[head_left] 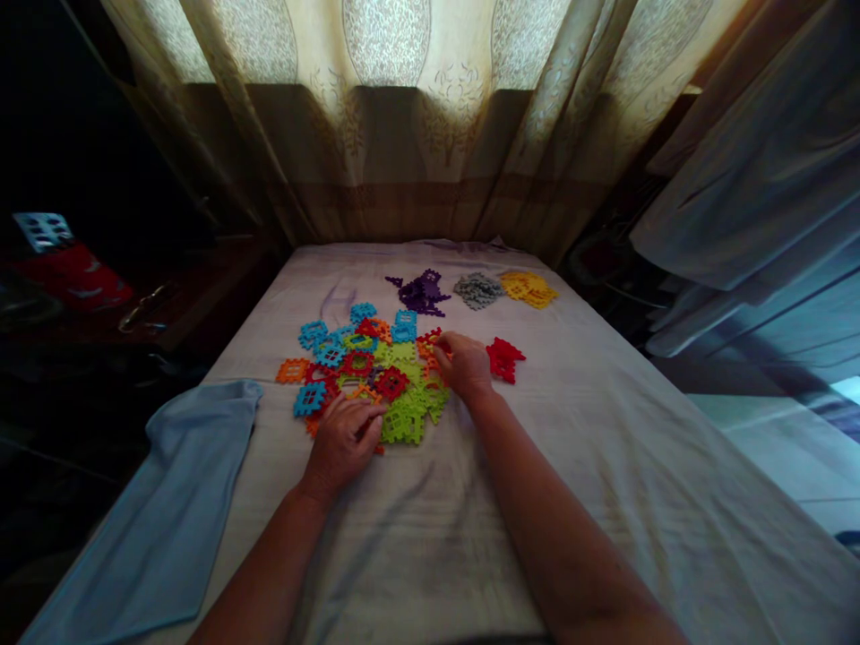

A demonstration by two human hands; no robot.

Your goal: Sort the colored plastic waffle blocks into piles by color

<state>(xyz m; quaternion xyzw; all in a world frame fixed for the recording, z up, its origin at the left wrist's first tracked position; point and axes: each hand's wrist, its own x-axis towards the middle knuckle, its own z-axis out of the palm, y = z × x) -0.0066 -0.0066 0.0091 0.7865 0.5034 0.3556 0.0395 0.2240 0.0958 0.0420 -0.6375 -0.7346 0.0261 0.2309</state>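
Well, in the head view, a messy pile of bright toy pieces lies on the sheet, left of the middle. The right hand has bent fingers at the pile's right edge, by red and orange pieces. The left hand curls over its bottom edge. I can't tell if either hand pinches a piece. Red pieces lie just right of the right hand.

We can read no text, label, brand, number or sign anywhere. On the red container at the far left we make out pale marks, too dim and blurred for us to tell letters from mere pattern.
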